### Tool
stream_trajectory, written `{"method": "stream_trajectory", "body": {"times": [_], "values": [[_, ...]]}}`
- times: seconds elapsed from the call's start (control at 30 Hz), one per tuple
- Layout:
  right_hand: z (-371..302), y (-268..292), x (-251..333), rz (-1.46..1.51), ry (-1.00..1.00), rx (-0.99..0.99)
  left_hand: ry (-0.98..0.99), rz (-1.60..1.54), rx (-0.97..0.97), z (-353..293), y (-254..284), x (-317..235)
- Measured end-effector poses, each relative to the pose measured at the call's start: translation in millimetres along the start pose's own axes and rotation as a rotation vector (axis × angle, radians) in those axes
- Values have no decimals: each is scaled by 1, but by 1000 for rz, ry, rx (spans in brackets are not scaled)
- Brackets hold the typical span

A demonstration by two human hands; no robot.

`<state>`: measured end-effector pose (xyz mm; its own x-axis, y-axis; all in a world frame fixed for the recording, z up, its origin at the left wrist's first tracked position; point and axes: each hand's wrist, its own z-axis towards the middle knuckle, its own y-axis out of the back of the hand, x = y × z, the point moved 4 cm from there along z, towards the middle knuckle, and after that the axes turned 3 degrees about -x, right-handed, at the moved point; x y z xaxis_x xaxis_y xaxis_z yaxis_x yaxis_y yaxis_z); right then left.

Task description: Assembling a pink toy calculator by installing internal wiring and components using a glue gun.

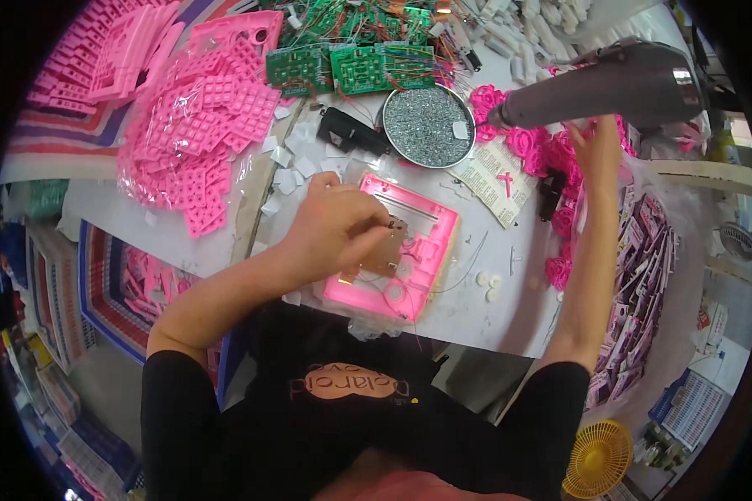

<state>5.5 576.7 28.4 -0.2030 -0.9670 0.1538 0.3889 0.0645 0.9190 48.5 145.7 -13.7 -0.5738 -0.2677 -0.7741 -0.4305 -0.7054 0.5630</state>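
Observation:
My left hand (334,221) is over a pink plastic housing (430,250) lying on the table. Its thumb and forefinger are pinched together above a brown circuit board (388,250) inside; anything between them is too small to tell. Thin wires run across the housing. On the right, my right hand (600,159) grips a dark grey power screwdriver (610,88) from below, its fingers partly hidden by the tool's body. The screwdriver's narrow end points left, beside a round metal bowl (430,125) full of small silvery screws.
Green circuit boards (359,67) with wires are piled at the back. Pink keypads (200,125) in clear plastic lie at left. Pink rosette-shaped parts (522,146) lie at right, near a black part (351,132) and white discs (489,286). A bag of flat pieces (643,275) stands far right.

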Motion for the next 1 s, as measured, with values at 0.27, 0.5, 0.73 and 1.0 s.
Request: {"method": "stream_trajectory", "body": {"times": [0.27, 0.5, 0.73, 1.0], "values": [[-209, 13, 165, 1208, -302, 460, -105, 51, -12, 9, 9, -1], [-192, 17, 225, 707, 256, 319, -337, 211, 101, 15, 7, 0], [-200, 24, 232, 621, 377, 278, -278, 317, 60, 14, 10, 4], [-208, 17, 231, 670, 496, 236, -177, 166, 58, 14, 12, 7]]}}
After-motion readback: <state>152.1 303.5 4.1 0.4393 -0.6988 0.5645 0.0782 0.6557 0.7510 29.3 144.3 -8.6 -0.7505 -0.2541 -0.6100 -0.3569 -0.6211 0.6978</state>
